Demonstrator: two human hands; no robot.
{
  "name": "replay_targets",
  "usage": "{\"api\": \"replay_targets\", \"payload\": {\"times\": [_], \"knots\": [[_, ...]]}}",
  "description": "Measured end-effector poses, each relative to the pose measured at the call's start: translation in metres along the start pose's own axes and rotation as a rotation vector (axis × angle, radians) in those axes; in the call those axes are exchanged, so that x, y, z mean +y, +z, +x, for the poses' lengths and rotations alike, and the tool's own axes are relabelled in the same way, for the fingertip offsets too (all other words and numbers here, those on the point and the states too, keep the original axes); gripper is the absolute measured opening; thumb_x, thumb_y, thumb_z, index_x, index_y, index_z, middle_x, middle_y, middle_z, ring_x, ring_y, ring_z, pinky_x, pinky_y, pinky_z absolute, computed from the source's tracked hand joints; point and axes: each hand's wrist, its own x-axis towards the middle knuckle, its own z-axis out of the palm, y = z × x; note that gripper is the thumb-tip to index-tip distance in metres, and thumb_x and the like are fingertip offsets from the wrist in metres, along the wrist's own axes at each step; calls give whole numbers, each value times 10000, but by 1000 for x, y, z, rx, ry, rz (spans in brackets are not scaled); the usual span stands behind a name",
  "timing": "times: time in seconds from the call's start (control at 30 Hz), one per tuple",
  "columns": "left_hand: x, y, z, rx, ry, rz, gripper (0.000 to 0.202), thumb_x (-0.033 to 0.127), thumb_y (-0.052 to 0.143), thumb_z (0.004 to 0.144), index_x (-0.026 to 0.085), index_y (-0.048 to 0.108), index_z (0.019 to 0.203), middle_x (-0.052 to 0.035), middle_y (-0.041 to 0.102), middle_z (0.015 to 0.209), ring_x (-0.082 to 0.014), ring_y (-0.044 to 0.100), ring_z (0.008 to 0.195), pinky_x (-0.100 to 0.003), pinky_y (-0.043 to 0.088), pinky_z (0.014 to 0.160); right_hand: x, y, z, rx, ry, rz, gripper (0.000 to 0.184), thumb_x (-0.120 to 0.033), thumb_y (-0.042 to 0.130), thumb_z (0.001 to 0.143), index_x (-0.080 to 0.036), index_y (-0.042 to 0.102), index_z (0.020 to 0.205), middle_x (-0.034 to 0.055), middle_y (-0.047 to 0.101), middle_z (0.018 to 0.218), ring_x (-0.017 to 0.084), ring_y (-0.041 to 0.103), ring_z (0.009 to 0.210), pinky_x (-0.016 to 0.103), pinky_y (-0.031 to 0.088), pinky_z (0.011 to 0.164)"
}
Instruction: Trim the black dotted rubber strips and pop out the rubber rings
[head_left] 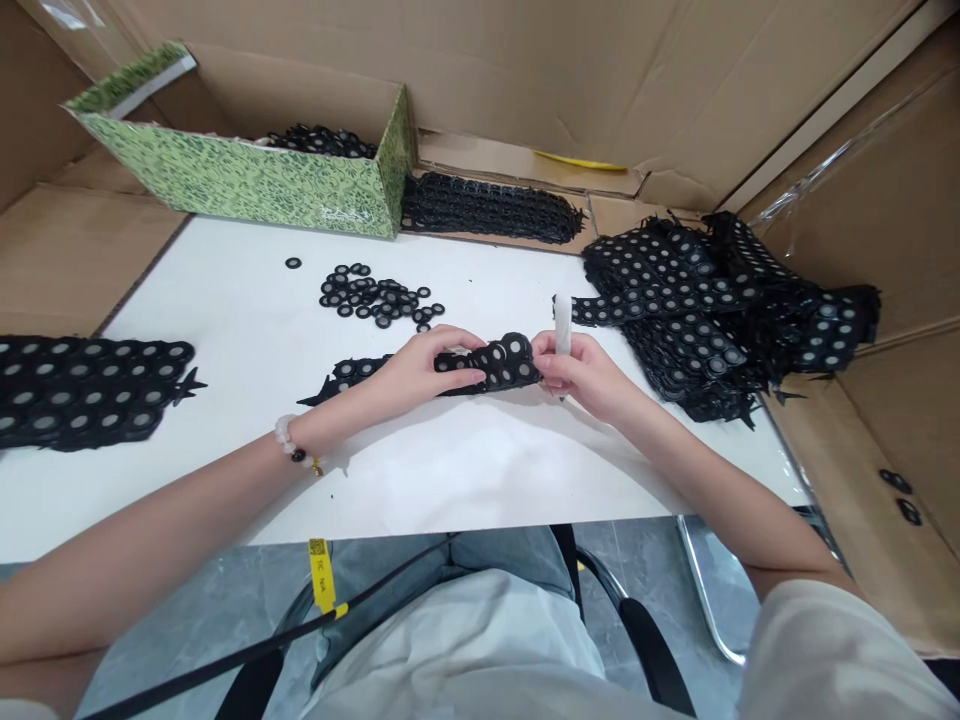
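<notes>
Left hand [416, 372] and right hand [579, 376] are clamping a black perforated strip [499, 363] above the white table [480, 480], the right also pinching a white stick [562, 325].

Bright, even light, soft shadows, sharp focus, bowed wide-angle edges.

Here's a matt black rubbery strip [510, 362], punched with rings, dull grey centres showing, and rough, ragged trim along its edges! The bench [465, 480] top looks smooth, white and faintly glossy, while corrugated cardboard [517, 80] lines the surround in plain matt brown. And at the bench's far left corner, a printed green paper box [225, 185], matt too!
</notes>
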Motion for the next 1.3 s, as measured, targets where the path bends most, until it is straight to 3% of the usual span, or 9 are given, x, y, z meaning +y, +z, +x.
{"api": "replay_targets", "payload": {"times": [0.17, 0.33, 0.4, 0.47, 0.63, 0.73, 0.83, 1.0, 1.3], "knots": [[7, -1, 0, -6, -58, -115, 254, 412, 708, 830, 170, 722, 906, -41, 740, 914, -195, 665, 858, -320, 520, 830, -2, -6, 3, 122, -71, -124, 207, -349, 731, 743, -193, 602, 700, -67, 399, 547, 71, 311, 481, 245, 217, 472], [14, -1, -1, 48, -67, -113, 239, 401, 733, 800, 163, 726, 814, -23, 722, 812, -168, 637, 769, -279, 501, 741, -7, -17, -3, 365, -487, -551, 403, -545, 560, 948, -228, 762, 804, 75, 709, 877, 181, 573, 703, 346, 455, 636], [16, 0, -3, 62, -69, -98, 246, 410, 730, 813, 166, 743, 837, -29, 734, 831, -170, 641, 781, -279, 505, 749, -10, -19, -6, 424, -591, -568, 519, -611, 462, 978, -241, 778, 797, 95, 731, 980, 228, 629, 819, 388, 499, 714], [19, 1, -4, 77, -63, -92, 244, 405, 727, 828, 171, 760, 884, -40, 752, 885, -178, 656, 821, -284, 515, 787, -13, -20, -9, 482, -643, -514, 613, -674, 404, 973, -237, 770, 749, 105, 717, 898, 245, 641, 824, 396, 506, 708], [23, 2, -8, 90, -39, -134, 270, 421, 712, 855, 172, 764, 946, -55, 759, 946, -183, 667, 836, -274, 517, 764, -20, -13, -12, 350, -486, -222, 732, -761, 321, 953, -205, 754, 757, 96, 698, 810, 158, 565, 528, 344, 459, 500], [25, 3, -9, 53, -43, -91, 258, 414, 697, 878, 169, 758, 930, -37, 746, 870, -162, 643, 763, -248, 484, 683, -18, -7, -11, 260, -410, -184, 543, -691, 560, 905, -197, 736, 763, 85, 732, 884, 164, 643, 615, 346, 552, 594], [29, 4, -11, 22, -36, -12, 238, 391, 683, 885, 161, 745, 877, -31, 735, 815, -154, 625, 721, -246, 458, 650, -13, 0, -12, 200, -404, -230, 320, -496, 788, 802, -198, 704, 718, 47, 720, 814, 157, 656, 663, 318, 573, 627], [37, 7, -14, 11, 11, 85, 241, 394, 679, 866, 158, 729, 864, -40, 749, 833, -175, 654, 756, -267, 463, 688, -6, 12, -15, 161, -391, -290, 200, -386, 761, 833, -189, 726, 838, 49, 738, 857, 147, 702, 695, 300, 606, 675], [32, 11, -13, 84, -30, 98, 226, 390, 692, 867, 180, 774, 867, -51, 789, 898, -198, 701, 824, -291, 516, 779, -3, 9, -13, 131, -271, -318, 257, -401, 812, 786, -174, 744, 888, 73, 789, 898, 198, 757, 839, 327, 620, 788]]}}
